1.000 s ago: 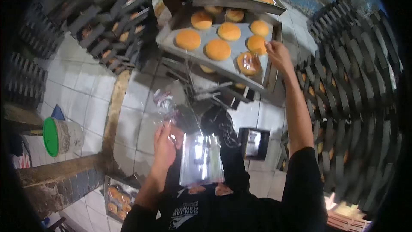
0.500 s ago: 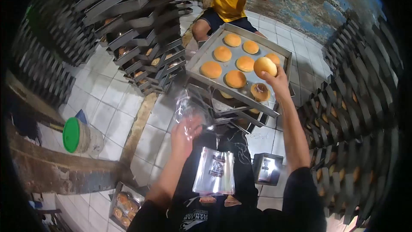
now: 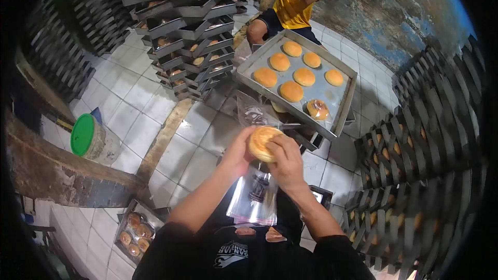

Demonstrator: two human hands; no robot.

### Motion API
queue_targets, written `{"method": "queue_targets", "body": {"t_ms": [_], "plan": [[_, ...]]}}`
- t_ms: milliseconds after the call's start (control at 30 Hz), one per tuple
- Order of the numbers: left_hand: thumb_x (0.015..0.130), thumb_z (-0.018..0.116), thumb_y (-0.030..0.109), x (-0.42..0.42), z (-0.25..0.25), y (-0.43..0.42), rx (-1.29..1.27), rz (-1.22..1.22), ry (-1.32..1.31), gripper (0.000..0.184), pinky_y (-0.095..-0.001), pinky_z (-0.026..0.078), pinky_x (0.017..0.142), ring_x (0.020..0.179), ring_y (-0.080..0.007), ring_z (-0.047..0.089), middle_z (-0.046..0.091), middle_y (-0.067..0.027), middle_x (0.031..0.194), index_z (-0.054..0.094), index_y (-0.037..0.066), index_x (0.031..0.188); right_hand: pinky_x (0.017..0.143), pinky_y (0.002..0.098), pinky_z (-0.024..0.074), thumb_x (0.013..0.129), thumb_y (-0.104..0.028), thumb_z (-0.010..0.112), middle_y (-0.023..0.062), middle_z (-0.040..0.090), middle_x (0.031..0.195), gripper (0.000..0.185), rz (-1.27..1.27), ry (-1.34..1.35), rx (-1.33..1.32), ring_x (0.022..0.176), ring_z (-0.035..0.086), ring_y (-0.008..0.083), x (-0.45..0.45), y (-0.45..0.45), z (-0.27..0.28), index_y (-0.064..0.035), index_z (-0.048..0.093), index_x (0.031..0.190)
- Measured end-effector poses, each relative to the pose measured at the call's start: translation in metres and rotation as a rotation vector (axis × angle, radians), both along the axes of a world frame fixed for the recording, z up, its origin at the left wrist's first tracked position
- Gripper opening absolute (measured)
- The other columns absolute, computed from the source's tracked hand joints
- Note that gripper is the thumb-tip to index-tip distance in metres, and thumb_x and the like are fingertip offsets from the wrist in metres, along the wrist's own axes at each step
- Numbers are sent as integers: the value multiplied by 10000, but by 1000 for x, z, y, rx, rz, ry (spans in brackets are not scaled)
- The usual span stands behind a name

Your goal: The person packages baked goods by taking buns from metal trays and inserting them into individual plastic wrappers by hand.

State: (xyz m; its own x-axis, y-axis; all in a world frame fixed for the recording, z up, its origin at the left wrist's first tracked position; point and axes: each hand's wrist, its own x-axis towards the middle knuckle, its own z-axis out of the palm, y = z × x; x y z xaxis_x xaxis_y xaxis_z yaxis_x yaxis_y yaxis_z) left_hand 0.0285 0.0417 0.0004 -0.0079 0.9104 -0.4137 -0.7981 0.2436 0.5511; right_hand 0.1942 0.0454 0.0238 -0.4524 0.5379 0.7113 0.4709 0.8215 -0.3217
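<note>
A golden round bun [image 3: 264, 144] is gripped by my right hand [image 3: 288, 165], fingers curled over its side, above my lap. Right against the bun's left side is my left hand [image 3: 236, 154], closed on a clear plastic bag [image 3: 251, 108] that extends beyond the bun. How its fingers hold the bag is partly hidden. Beneath both hands, a stack of printed clear bags [image 3: 253, 197] lies on my lap. In front, a metal tray [image 3: 332, 134] bears several buns, and the nearest one, a bun with a dark swirl [image 3: 317, 109], appears wrapped in plastic.
A person in a yellow shirt [image 3: 295, 5] sits behind the tray. Tall stacks of metal trays [image 3: 192, 31] stand at left and more trays [image 3: 404, 171] at right. A green-lidded bucket [image 3: 96, 137] is on the left floor, and a tray of wrapped buns [image 3: 136, 233] sits lower left.
My right hand has brought the bun from above the tray down to my lap. My left hand, with the bag, has moved right to meet it.
</note>
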Motion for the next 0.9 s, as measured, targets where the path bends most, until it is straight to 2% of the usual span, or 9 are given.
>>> {"method": "queue_targets", "body": {"t_ms": [133, 233, 333, 433, 567, 700, 733, 833, 900], "plan": [[1037, 521, 318, -35, -37, -11, 25, -68, -217, 324, -406, 538, 986, 1111, -246, 676, 706, -110, 1187, 661, 58, 1169, 1112, 541, 388, 764, -48, 802, 191, 639, 1304, 568, 117, 11, -366, 1274, 567, 400, -37, -29, -13, -41, 617, 1300], [1051, 525, 411, -50, -59, -21, 109, 67, -116, 439, -439, 491, 1054, 1152, -286, 663, 693, -110, 1250, 603, 57, 1300, 1220, 595, 239, 914, -30, 618, 199, 538, 1474, 569, 139, -216, -330, 1443, 449, 362, -53, -37, -57, -20, 486, 1467], [1092, 455, 425, 1, -35, -60, 85, 122, 211, 482, -466, 441, 1120, 1283, -288, 591, 618, -126, 1381, 469, 118, 1463, 1218, 617, 220, 875, 22, 572, 199, 539, 1476, 604, 79, -201, -264, 1442, 453, 359, -48, -19, -41, -21, 482, 1471], [1059, 505, 433, -46, -28, -34, 330, 74, -191, 533, -441, 454, 1113, 1323, -279, 556, 578, -99, 1437, 485, 97, 1473, 1212, 636, 205, 880, -25, 543, 210, 520, 1469, 612, 184, -167, -313, 1419, 453, 378, -51, -16, -17, -25, 448, 1484], [1053, 499, 497, 0, -30, -9, 154, 276, -241, 478, -463, 465, 1083, 1163, -257, 633, 657, -74, 1266, 560, 128, 1351, 1209, 622, 251, 872, -9, 616, 182, 581, 1405, 646, 56, -328, -340, 1376, 512, 349, -59, 5, -12, -61, 443, 1492], [1027, 415, 670, -16, -26, -5, 158, 262, -294, 700, -484, 506, 1045, 1177, -326, 625, 633, -146, 1305, 554, 75, 1369, 1061, 519, 431, 840, -54, 707, 144, 678, 1207, 360, 321, -182, -246, 1134, 644, 333, -35, 5, 2, -42, 646, 1194], [1029, 337, 708, -21, -23, -4, 69, 261, -342, 781, -522, 513, 1042, 1188, -361, 622, 620, -186, 1317, 535, 48, 1397, 925, 447, 497, 846, -51, 719, 135, 691, 1092, 205, 379, -72, -410, 1026, 659, 335, -37, -5, 9, -41, 670, 1045], [1049, 305, 682, -21, -39, 1, 183, 116, -214, 773, -558, 504, 1054, 1214, -365, 614, 605, -189, 1345, 498, 41, 1436, 844, 397, 520, 863, -41, 709, 118, 682, 1020, 149, 377, -38, -714, 972, 660, 300, -43, -19, -8, -52, 660, 1003], [1066, 283, 652, -40, -59, 14, 158, 165, -226, 743, -579, 494, 1059, 1251, -360, 598, 605, -189, 1358, 507, 43, 1428, 805, 348, 513, 949, -72, 686, 84, 669, 957, 93, 916, 3, -1292, 892, 649, 222, -28, -41, 4, -28, 630, 890]]}}
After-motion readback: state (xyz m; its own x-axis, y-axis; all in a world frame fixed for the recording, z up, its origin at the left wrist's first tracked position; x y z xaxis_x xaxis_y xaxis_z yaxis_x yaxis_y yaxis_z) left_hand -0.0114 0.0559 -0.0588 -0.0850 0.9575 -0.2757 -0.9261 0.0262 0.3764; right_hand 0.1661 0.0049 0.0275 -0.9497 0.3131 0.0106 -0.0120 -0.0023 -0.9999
